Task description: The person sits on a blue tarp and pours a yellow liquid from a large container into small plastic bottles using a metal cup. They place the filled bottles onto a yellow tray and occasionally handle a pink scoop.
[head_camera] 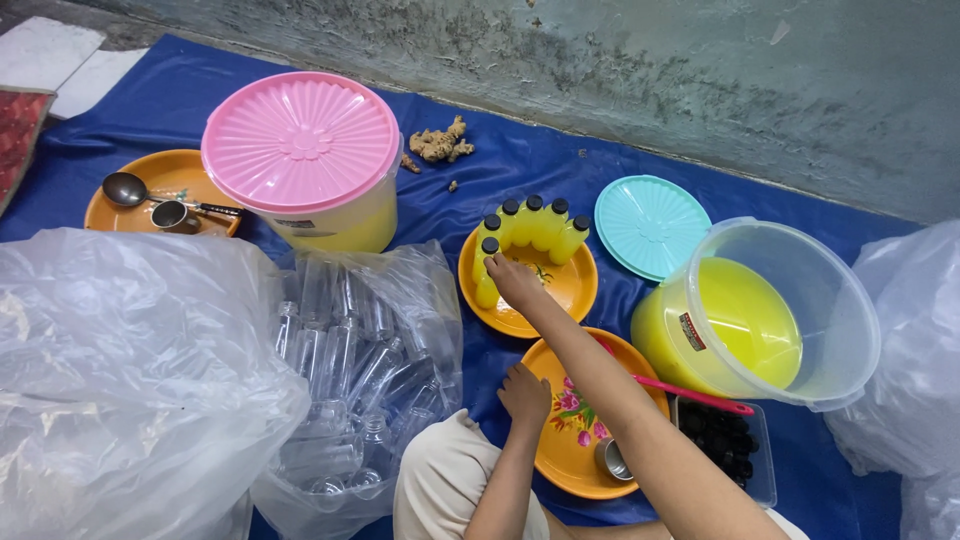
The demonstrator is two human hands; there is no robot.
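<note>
My right hand (515, 282) reaches out to an orange plate (570, 292) and grips a yellow-filled bottle (486, 285) with a black cap, lying at the plate's left edge. Several more capped yellow bottles (538, 225) lie fanned along the plate's far rim. My left hand (525, 395) is curled over the left rim of a nearer orange plate with a flower print (570, 470). On that plate stands a small metal cup (612, 459).
A clear bucket of yellow liquid (790, 300) stands right, with a pink-handled ladle (695, 396) and its teal lid (650, 225) nearby. A tray of black caps (728, 442), a pink-lidded bucket (300, 150), bagged empty bottles (350, 350), ginger (438, 143) and a wall behind.
</note>
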